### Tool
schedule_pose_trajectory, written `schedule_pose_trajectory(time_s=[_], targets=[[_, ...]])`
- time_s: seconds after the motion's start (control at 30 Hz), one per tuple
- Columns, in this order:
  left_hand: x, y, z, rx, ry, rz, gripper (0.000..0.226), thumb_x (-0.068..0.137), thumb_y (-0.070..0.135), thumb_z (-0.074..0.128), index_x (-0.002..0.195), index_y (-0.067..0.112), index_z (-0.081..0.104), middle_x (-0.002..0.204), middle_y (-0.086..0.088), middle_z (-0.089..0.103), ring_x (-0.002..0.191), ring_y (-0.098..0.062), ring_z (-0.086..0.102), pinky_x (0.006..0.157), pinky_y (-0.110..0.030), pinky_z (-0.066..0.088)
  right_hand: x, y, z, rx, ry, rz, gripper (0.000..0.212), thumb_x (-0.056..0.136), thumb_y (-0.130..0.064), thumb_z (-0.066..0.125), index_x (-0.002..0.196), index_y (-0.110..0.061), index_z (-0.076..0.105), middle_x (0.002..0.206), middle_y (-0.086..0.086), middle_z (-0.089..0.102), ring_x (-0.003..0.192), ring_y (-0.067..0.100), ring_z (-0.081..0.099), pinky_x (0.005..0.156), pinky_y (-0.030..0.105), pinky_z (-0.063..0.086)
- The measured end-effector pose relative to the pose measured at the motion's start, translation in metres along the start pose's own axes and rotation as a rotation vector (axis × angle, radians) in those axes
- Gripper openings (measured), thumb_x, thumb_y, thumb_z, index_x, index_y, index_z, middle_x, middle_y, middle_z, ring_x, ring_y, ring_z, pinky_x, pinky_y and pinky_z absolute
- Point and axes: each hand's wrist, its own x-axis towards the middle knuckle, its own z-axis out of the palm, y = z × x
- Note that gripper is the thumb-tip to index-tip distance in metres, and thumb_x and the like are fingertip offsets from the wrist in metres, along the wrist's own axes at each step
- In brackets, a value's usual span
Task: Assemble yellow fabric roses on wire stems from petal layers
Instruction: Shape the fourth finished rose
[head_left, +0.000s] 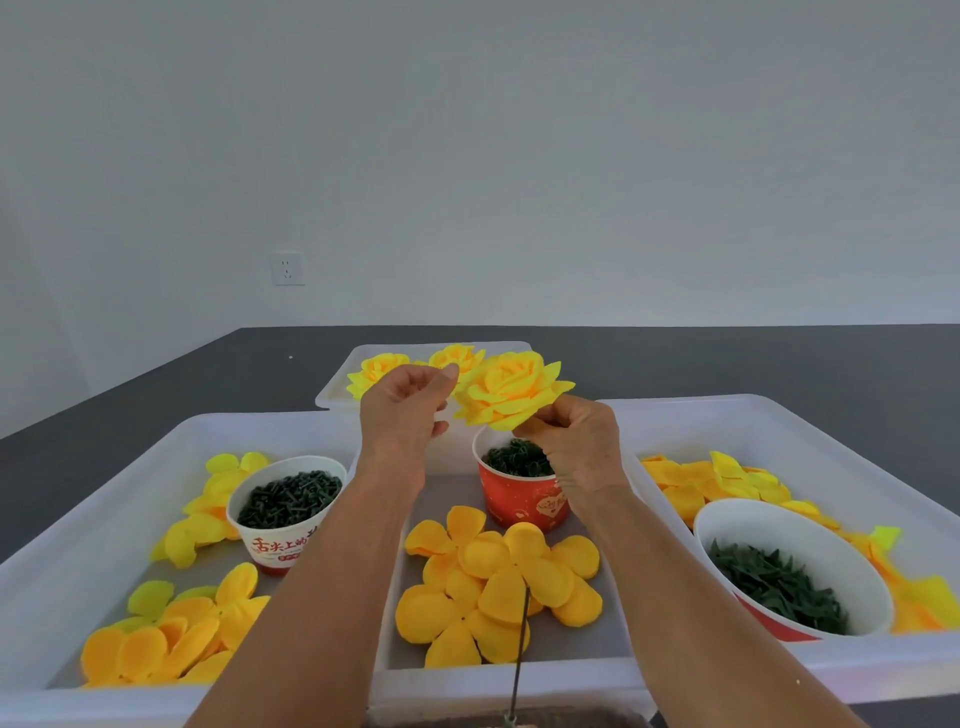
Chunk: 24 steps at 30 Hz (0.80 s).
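A person is holding an assembled yellow rose (511, 391) up above the trays, its bloom tilting toward the left and facing the camera. The right hand (576, 447) is pinching the underside of the rose, with the fingers curled in around its base beneath the lowest petals. The left hand (402, 410) is hovering just beside the bloom on its left, the fingers loosely curled and the thumb tip reaching up near the petal edge; whether it is actually touching the fabric cannot be told. A thin wire stem (521, 654) is showing low in the middle, running up over the loose orange-yellow petal layers (493, 582) that are lying in the middle tray (387, 649). Behind those petals a red paper cup (519, 501) of dark green parts is standing, partly hidden by the right hand. The left tray (78, 519) is holding more petal layers and a white paper cup (283, 512) filled with dark green pieces. The right tray (831, 431) is holding yellow petals and a white bowl (795, 566) of green leaf pieces. Two finished roses (415, 369) are lying in the far tray (332, 389) behind the hands.
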Motion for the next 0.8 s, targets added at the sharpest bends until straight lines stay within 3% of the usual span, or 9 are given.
schedule_pose_trajectory(time_s=[0.1,0.17,0.27,0.33,0.4,0.53,0.63,0.7,0.8], targets=[[-0.0020,-0.0002,0.0026,0.019,-0.047,-0.022,0.017,0.080,0.025,0.072,0.068,0.016,0.063,0.078,-0.001,0.062,0.078,-0.016,0.055,0.060,-0.025,0.045,0.0000,-0.0005,0.0005,-0.016,0.007,-0.039,0.007,0.074,-0.011,0.078,0.073,-0.014,0.073,0.071,-0.002,0.070,0.068,0.009,0.064,0.074,0.027,0.051],[-0.0022,-0.0008,0.0037,0.036,-0.084,-0.021,0.017,0.079,0.026,0.073,0.069,0.015,0.064,0.080,-0.002,0.065,0.082,-0.018,0.058,0.062,-0.026,0.047,-0.0015,-0.0015,0.0006,-0.044,0.010,-0.073,0.009,0.075,-0.013,0.078,0.082,-0.008,0.075,0.077,0.002,0.072,0.070,0.009,0.063,0.075,0.025,0.051],[-0.0014,-0.0016,0.0039,0.041,-0.103,-0.025,0.019,0.076,0.026,0.074,0.070,0.012,0.063,0.089,-0.009,0.067,0.090,-0.023,0.062,0.073,-0.036,0.053,-0.0033,-0.0027,-0.0008,-0.043,0.023,-0.119,0.008,0.074,-0.010,0.078,0.082,-0.009,0.075,0.071,-0.010,0.067,0.061,-0.007,0.060,0.063,0.004,0.044],[-0.0009,-0.0021,0.0036,0.026,-0.122,-0.041,0.016,0.076,0.019,0.074,0.071,0.010,0.062,0.092,-0.011,0.068,0.095,-0.026,0.064,0.081,-0.041,0.054,-0.0036,-0.0030,-0.0021,-0.038,0.030,-0.141,0.016,0.074,-0.006,0.076,0.067,-0.019,0.070,0.058,-0.023,0.060,0.057,-0.013,0.057,0.055,0.000,0.040],[-0.0001,-0.0022,0.0024,-0.020,-0.158,-0.060,0.009,0.077,0.011,0.072,0.073,0.009,0.065,0.088,-0.009,0.068,0.093,-0.026,0.064,0.084,-0.041,0.052,-0.0028,-0.0010,-0.0016,-0.054,0.028,-0.153,0.028,0.075,-0.004,0.075,0.059,-0.023,0.063,0.049,-0.024,0.054,0.055,-0.010,0.056,0.051,0.003,0.039],[0.0021,-0.0022,0.0003,-0.089,-0.232,-0.050,0.010,0.078,-0.004,0.066,0.080,0.005,0.069,0.078,-0.003,0.071,0.075,-0.015,0.066,0.073,-0.029,0.053,-0.0011,0.0014,0.0017,-0.060,-0.009,-0.109,0.001,0.078,-0.006,0.074,0.079,-0.006,0.073,0.069,-0.003,0.065,0.064,0.002,0.056,0.061,0.017,0.046],[0.0013,-0.0017,0.0005,-0.122,-0.267,-0.041,0.018,0.079,-0.012,0.060,0.086,0.003,0.069,0.074,0.001,0.072,0.067,-0.008,0.068,0.060,-0.020,0.054,0.0003,0.0044,0.0019,-0.039,0.009,-0.079,0.003,0.079,-0.007,0.073,0.081,-0.008,0.073,0.073,-0.001,0.066,0.068,0.008,0.059,0.066,0.024,0.050],[0.0009,-0.0018,0.0006,-0.109,-0.265,-0.031,0.025,0.079,-0.015,0.056,0.087,0.005,0.069,0.077,0.001,0.073,0.071,-0.010,0.068,0.063,-0.020,0.055,0.0005,0.0040,0.0016,-0.023,0.012,-0.070,0.004,0.080,-0.007,0.072,0.082,-0.010,0.073,0.078,0.003,0.069,0.074,0.015,0.063,0.072,0.030,0.053],[0.0010,-0.0028,0.0014,-0.119,-0.230,-0.038,0.029,0.078,-0.016,0.057,0.091,0.008,0.068,0.089,-0.005,0.069,0.084,-0.018,0.065,0.077,-0.028,0.055,0.0005,0.0038,0.0015,-0.016,0.009,-0.079,0.011,0.077,-0.005,0.074,0.083,-0.014,0.074,0.083,0.004,0.072,0.073,0.008,0.063,0.070,0.022,0.051]])
